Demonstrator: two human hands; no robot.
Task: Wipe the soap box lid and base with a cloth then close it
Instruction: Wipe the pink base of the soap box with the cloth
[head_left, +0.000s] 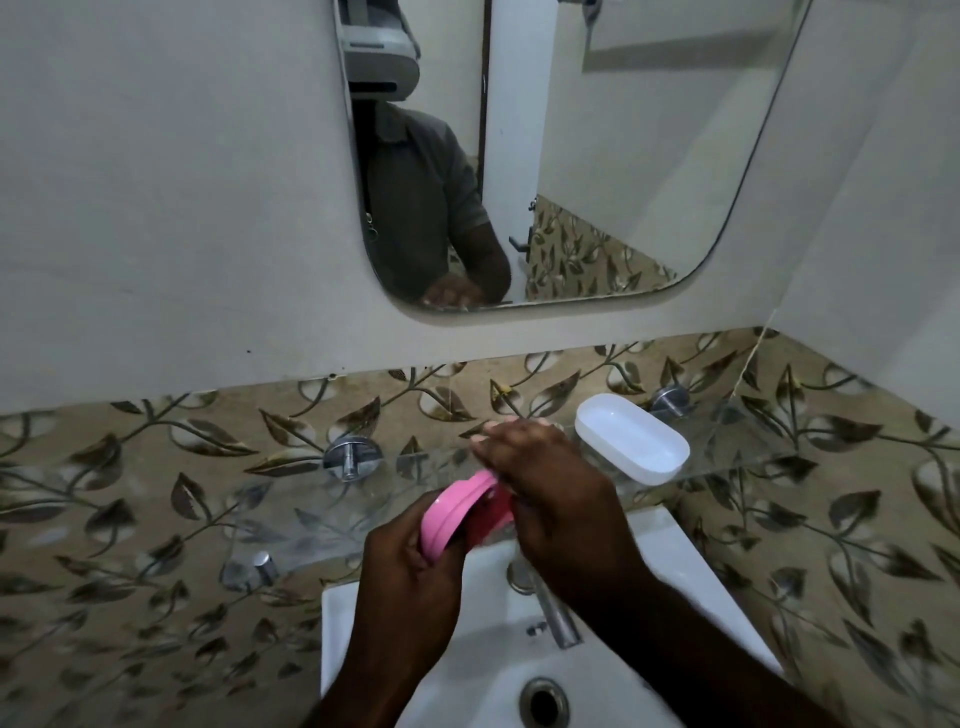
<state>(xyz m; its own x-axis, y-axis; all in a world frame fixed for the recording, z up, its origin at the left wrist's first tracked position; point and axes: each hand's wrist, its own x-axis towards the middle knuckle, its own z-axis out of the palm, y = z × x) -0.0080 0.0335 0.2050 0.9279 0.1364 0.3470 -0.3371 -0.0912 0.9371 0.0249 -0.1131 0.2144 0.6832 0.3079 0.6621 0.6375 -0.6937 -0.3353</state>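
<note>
Gripping a pink oval plastic soap box part (452, 512) in the left hand (410, 577), fingers curled round its lower rim. Tilted up on edge above the white ceramic sink (675, 561), just behind the chrome tap (558, 613). Covered from the right by the right hand (550, 493); fingers blurred, reaching past it, cannot tell whether closed on anything. Off to the right on the clear glass shelf (727, 457), hollow side up, a white oval plastic soap box part (631, 439).
</note>
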